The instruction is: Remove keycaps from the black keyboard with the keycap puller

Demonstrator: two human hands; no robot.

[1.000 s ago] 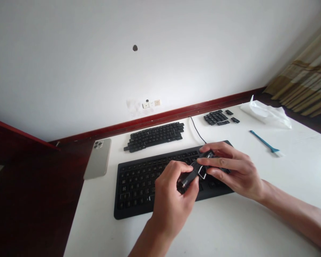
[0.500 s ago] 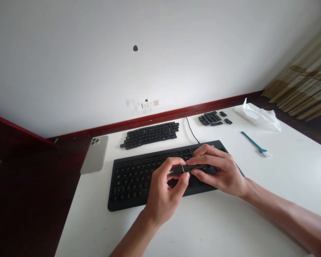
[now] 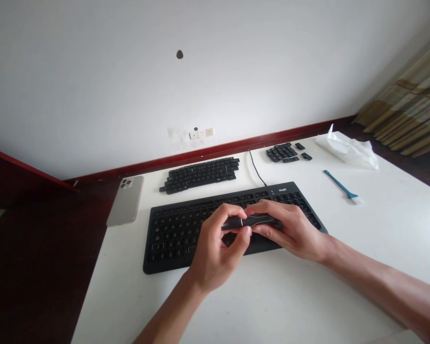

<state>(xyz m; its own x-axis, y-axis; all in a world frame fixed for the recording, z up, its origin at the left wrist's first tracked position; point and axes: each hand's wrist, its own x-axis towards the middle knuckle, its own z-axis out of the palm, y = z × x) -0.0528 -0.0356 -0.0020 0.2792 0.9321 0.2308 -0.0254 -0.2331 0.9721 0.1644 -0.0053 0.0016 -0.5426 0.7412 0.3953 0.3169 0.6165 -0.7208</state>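
Both hands hold one slim black pen-shaped tool [image 3: 249, 221] level above the keyboard. A thin light ring runs round its middle. My left hand [image 3: 217, 251] pinches the left end between thumb and fingers. Around the right part close the thumb and fingers of my right hand [image 3: 295, 231], hiding some of it. Below lies a black keyboard [image 3: 174, 229] with its keycaps off and the bare key sockets showing. Behind it, black keycaps [image 3: 202, 174] are laid out in rows, and a smaller group of keycaps [image 3: 282, 153] sits to the right.
A grey phone [image 3: 126, 203] lies at the white table's [image 3: 258, 306] left edge. To the right are a blue brush [image 3: 338, 184] with pale bristles and a crumpled white plastic bag [image 3: 349, 148]. The keyboard's cable [image 3: 257, 168] runs back towards the wall.
The view has tilted slightly, so the table sits higher in the picture. My right hand has shifted its grip along the pen-shaped tool, its fingers now closer to the left hand.
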